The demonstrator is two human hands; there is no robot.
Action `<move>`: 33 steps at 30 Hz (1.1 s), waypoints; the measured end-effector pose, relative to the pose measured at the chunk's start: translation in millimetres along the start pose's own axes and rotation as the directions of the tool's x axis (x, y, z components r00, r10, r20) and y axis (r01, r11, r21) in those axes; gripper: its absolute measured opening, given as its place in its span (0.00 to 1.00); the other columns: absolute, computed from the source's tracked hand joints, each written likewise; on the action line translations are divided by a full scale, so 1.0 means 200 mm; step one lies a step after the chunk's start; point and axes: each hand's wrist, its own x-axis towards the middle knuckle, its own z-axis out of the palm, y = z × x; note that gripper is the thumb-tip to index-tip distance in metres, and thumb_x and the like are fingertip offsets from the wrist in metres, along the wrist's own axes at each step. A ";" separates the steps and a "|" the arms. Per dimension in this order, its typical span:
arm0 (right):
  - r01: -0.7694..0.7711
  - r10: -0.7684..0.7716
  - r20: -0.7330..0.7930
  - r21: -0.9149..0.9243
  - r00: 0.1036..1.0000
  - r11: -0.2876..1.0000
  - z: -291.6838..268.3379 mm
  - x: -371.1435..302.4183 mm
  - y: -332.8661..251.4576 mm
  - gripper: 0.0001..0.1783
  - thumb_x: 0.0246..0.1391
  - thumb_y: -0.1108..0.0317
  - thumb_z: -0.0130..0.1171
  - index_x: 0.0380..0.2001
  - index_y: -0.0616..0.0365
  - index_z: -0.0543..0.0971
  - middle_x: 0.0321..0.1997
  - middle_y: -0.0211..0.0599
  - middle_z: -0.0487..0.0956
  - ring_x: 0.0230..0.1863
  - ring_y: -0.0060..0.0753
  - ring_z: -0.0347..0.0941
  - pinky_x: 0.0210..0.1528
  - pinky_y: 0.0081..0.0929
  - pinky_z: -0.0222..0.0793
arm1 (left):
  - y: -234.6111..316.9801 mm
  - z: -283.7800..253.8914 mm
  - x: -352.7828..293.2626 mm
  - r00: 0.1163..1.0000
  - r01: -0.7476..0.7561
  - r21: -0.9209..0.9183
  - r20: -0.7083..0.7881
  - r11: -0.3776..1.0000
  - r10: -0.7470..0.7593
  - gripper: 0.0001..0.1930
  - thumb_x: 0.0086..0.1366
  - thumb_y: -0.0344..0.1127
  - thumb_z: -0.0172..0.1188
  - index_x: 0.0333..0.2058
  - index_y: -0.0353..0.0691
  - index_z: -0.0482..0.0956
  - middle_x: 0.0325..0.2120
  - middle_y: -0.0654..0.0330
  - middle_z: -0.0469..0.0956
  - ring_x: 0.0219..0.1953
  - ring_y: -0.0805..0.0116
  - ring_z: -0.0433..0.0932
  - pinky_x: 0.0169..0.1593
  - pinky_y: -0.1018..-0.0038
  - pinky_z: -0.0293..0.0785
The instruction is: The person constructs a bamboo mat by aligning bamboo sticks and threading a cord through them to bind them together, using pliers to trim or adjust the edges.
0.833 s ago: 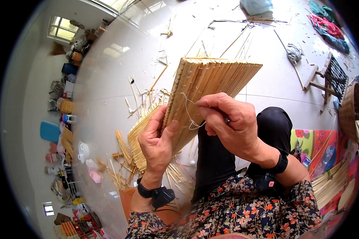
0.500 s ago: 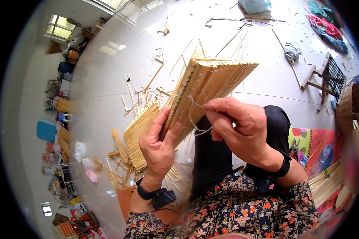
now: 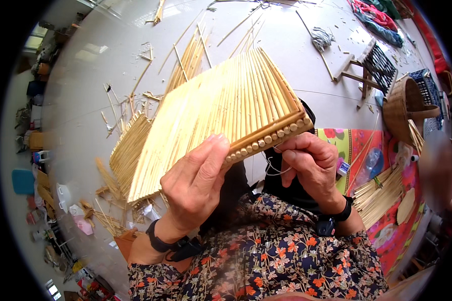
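A panel of pale stalks (image 3: 211,103) laid side by side hangs tilted in front of me, its row of round cut ends facing me along the near edge. My left hand (image 3: 195,178) is closed on that edge, thumb and fingers pinching the stalks. Close under the panel's right corner, my right hand (image 3: 310,163) has its fingers pressed together on a thin white thread (image 3: 270,168). The thread loops down beside the fingertips. Whether a needle is in the pinch cannot be made out.
A second stalk piece (image 3: 130,143) lies on the floor at left, among loose stalks and scraps. To the right stand a small folding stool (image 3: 371,67) and a wicker basket (image 3: 404,108). A bundle of stalks (image 3: 379,198) rests on a flowered cloth (image 3: 334,135).
The panel has turned from nearly edge-on to showing its broad face, with its end row now nearest me. My right hand has moved lower, under the right corner. The view has shifted rightward.
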 end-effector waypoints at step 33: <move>-0.032 0.036 -0.068 0.060 0.997 0.998 -0.04 -0.22 0.09 0.09 0.66 0.79 0.56 0.42 0.70 0.85 0.27 0.36 0.85 0.18 0.21 0.78 0.19 0.18 0.72 | 0.07 0.03 0.00 0.965 -0.181 -0.068 0.182 0.981 0.191 0.14 0.58 0.20 0.67 0.44 0.29 0.85 0.41 0.44 0.84 0.45 0.47 0.87 0.49 0.60 0.87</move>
